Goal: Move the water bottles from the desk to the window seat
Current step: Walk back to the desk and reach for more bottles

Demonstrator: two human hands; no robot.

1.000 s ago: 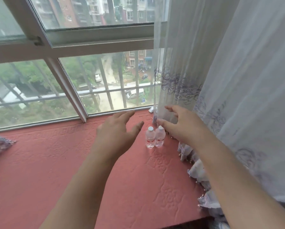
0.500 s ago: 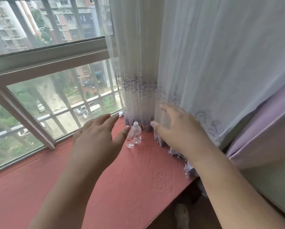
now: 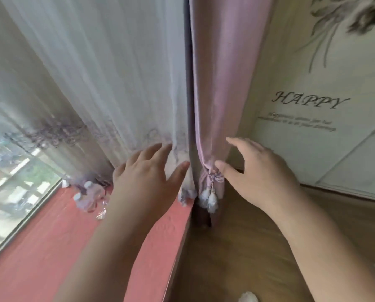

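**Two bottles on the window seat, both hands free**

Red, textured cushioning covers the window seat [image 3: 40, 247], which runs along the glass at the left and ends at a wooden edge by the floor. In the head view, the only one, two small clear water bottles [image 3: 88, 197] stand on that seat close together, just beside the hem of the sheer white curtain [image 3: 95, 83] and partly blurred. A pink drape [image 3: 217, 94] hangs to the right of it, gathered low by a tasselled tie [image 3: 210, 192], and a wall panel lettered "HAPPY" [image 3: 308, 101] fills the far right.

The left hand [image 3: 147, 182] is held out over the seat's corner, fingers straight and spread, holding nothing; it is near the bottles but apart from them. The right hand [image 3: 258, 175] reaches forward over the wooden floor, fingers likewise apart and empty.

Judging by this, at least two bottles are already delivered. No desk is in sight, so whether more bottles wait there cannot be told.
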